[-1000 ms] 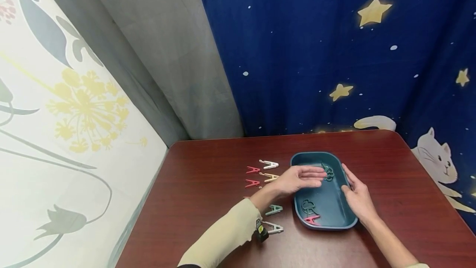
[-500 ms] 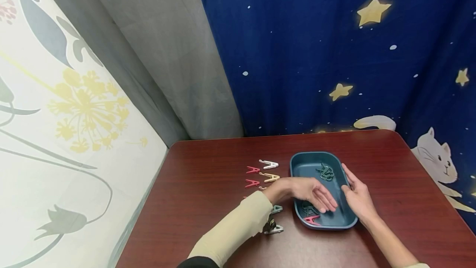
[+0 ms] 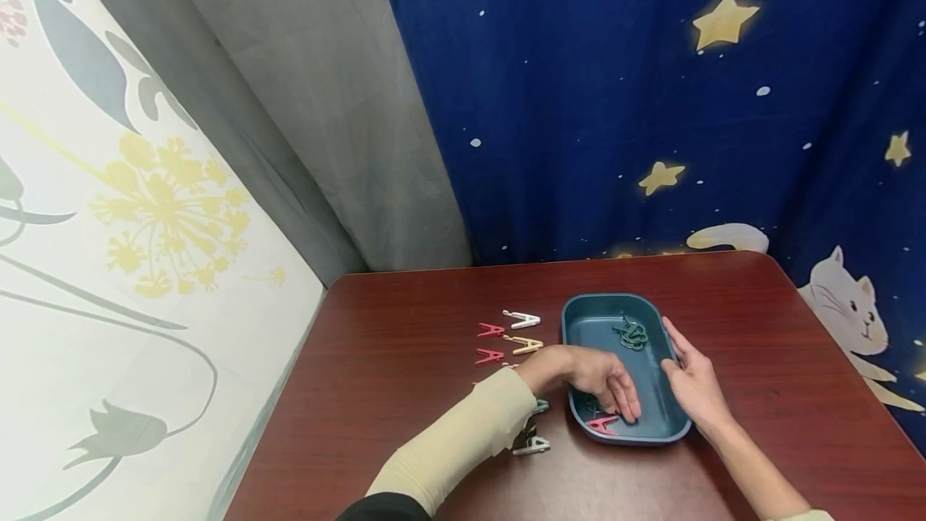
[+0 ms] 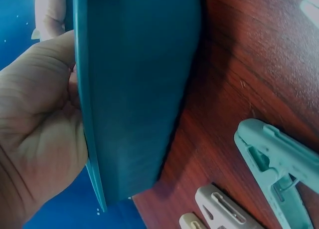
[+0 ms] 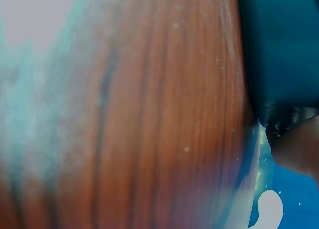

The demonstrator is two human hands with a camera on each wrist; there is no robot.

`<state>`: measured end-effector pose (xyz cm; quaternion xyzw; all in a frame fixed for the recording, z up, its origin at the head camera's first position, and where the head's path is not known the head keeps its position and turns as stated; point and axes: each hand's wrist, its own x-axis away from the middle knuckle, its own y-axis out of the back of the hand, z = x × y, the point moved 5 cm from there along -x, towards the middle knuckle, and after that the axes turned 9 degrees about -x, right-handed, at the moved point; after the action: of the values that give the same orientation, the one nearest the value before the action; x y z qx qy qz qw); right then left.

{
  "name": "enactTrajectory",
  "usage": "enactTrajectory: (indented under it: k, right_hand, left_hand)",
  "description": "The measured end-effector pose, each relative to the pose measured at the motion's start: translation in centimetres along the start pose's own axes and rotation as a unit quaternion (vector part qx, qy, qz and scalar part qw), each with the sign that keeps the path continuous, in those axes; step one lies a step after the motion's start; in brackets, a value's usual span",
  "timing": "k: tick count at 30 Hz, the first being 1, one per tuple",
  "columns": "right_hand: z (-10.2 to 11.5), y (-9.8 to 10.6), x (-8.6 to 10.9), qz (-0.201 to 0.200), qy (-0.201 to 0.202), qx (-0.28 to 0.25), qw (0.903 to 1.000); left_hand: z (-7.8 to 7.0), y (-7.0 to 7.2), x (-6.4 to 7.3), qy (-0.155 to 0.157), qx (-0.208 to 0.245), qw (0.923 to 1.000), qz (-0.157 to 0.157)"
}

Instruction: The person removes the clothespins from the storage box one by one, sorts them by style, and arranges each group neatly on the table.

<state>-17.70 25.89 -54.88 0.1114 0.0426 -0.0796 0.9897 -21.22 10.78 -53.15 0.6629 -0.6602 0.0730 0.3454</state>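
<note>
A blue-green tray point(image 3: 665, 424) sits on the table in the head view. My right hand point(image 3: 698, 392) grips its right rim, thumb over the edge and fingers along the outside wall. Over the tray's left rim reaches my left hand point(image 3: 604, 380), its fingers pointing down toward the tray floor; the thumb is hidden there. A pink clothespin point(image 3: 602, 424) lies just left of those fingertips. Dark green looped pieces point(image 3: 631, 334) rest in the far part of the tray. Another dark green piece is mostly covered by my left hand. In the left wrist view, the tray wall hides the fingertips.
Left of the tray lie red clothespins point(image 3: 489, 356), a white clothespin point(image 3: 522, 319), a cream clothespin point(image 3: 522, 345) and a light green clothespin point(image 4: 279, 174). A pale clothespin point(image 3: 534, 446) is nearer the front, partly behind my left wrist. Curtains hang behind the table point(image 3: 405, 328).
My left hand has moved from the tray's far part to its near part, fingers tipping downward, then slightly left beside the pink clothespin. My right hand keeps its hold on the rim.
</note>
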Motion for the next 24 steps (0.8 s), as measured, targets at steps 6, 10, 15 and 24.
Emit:
enactTrajectory:
  k: [6, 10, 15, 24]
  right_hand:
    - [0.03, 0.02, 0.01, 0.002, 0.0, -0.003, 1.0]
    - [0.02, 0.07, -0.01, 0.002, -0.003, 0.0, 1.0]
    - [0.05, 0.09, 0.01, 0.001, 0.0, 0.001, 1.0]
    - [0.04, 0.04, 0.06, 0.001, 0.001, -0.004, 1.0]
  left_hand:
    - [-0.17, -0.34, 0.04, 0.017, -0.151, 0.988, -0.023]
    - [-0.44, -0.55, 0.13, 0.02, -0.249, 0.9677, -0.034]
    - [-0.66, -0.75, 0.26, 0.014, -0.286, 0.9572, -0.04]
    - [-0.54, -0.72, 0.21, -0.001, -0.266, 0.9628, -0.051]
